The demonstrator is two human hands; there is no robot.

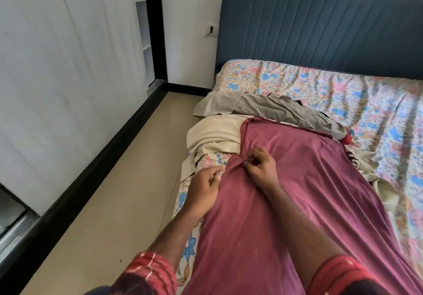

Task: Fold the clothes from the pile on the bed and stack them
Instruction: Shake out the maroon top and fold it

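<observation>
Reaching forward over the bed (343,93), both forearms stretch out from red patterned sleeves (148,271). The right hand (259,168) lies knuckles up on the maroon garment (286,203), its fingers curled and pinching a bunched fold at the cloth's left edge. The left hand (204,187) sits just beside it, at the same edge, fingers bent round the fabric. The maroon garment lies spread lengthwise along the near side of the floral sheet. Beyond it lie a cream cloth (212,132) and a grey garment (274,109), crumpled together near the blue headboard (320,24).
</observation>
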